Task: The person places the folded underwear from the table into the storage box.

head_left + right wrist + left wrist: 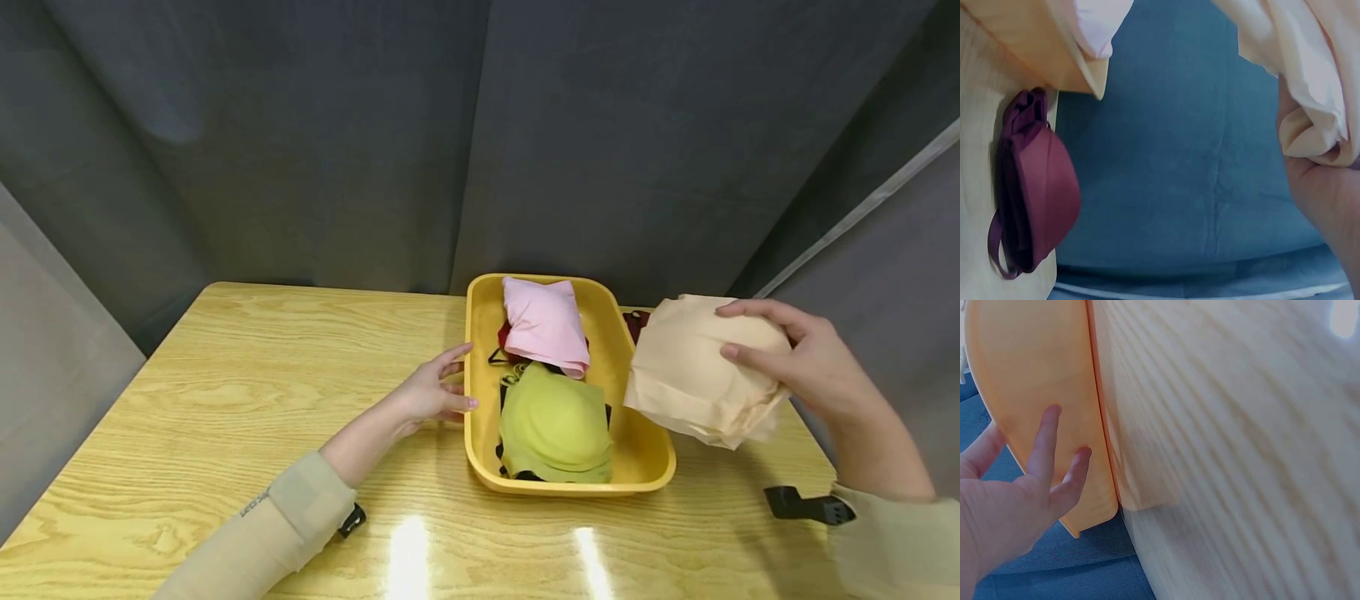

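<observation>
My right hand (pixel 821 362) pinches a beige folded bra (pixel 693 367) between thumb and fingers, raised just right of a yellow plastic bin (pixel 637 446). Its rounded cup faces up, and its layered edges hang below the fingers. At the bin's left side, my left hand (pixel 427 393) has its fingers spread along the outer wall (pixel 1029 356), with the thumb hidden low in the head view. Inside the bin, a pink folded garment (pixel 543 321) lies at the back and a yellow-green bra (pixel 555 425) at the front.
A dark red folded bra (pixel 1047 187) lies on the wooden table (pixel 300 358) right of the bin, mostly hidden behind the beige one in the head view. Dark red and black fabric shows under the bin's garments. A grey curtain (pixel 337 150) hangs behind the table.
</observation>
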The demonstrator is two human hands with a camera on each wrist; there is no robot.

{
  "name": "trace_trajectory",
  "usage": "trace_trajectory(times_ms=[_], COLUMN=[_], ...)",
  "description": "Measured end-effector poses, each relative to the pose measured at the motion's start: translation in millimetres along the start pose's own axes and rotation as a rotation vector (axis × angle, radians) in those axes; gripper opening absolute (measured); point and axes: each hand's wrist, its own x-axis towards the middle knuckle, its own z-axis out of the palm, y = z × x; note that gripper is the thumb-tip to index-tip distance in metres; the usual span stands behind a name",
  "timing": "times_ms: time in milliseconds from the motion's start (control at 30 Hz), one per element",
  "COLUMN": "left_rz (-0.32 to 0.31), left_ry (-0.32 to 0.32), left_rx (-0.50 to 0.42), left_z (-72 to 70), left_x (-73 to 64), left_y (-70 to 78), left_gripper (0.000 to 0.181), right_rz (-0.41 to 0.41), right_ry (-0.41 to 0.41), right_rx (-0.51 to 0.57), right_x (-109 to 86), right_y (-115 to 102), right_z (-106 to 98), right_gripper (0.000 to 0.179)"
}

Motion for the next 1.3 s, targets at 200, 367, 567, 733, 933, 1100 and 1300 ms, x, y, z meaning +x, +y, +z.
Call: trace_trajectory(times_ms=[200, 367, 567, 733, 933, 1100, 1300], left_rz=[-0.007, -0.005, -0.003, -0.004, -0.002, -0.001, 0.000], left_ry=[0.007, 0.009, 0.006, 0.006, 0.000, -0.003, -0.006], left_rx=[-0.008, -0.002, 0.003, -0.006, -0.008, -0.008, -0.014], left_z=[1.1, 0.9, 1.2, 1.5, 1.5, 1.8, 1.2], left_x=[-2.4, -3.4, -3.7, -3.6, -2.4, -1.9, -1.1], left_y=[2.4, 2.8, 2.7, 2.9, 2.1, 1.9, 1.3], left_gripper=[0.089, 0.089, 0.089, 0.089, 0.089, 0.088, 0.088], right_rz=[-0.058, -0.104, -0.124, -0.163, -0.188, -0.152, -0.115], right_ry=[-0.015, -0.058, -0.108, -0.157, -0.210, -0.244, -0.291], right_rx=[0.109, 0.278, 0.304, 0.328, 0.364, 0.302, 0.307], right_x=[2.5, 5.6, 8.9, 10.7, 9.8, 9.3, 10.9], right_y=[-9.6, -16.7, -20.4, -18.2, -14.0, -11.3, -3.7], right_z=[10.2, 22.1, 36.5, 51.2, 70.6, 84.9, 103.6], right_gripper=[0.042, 0.041, 0.040, 0.040, 0.039, 0.038, 0.037])
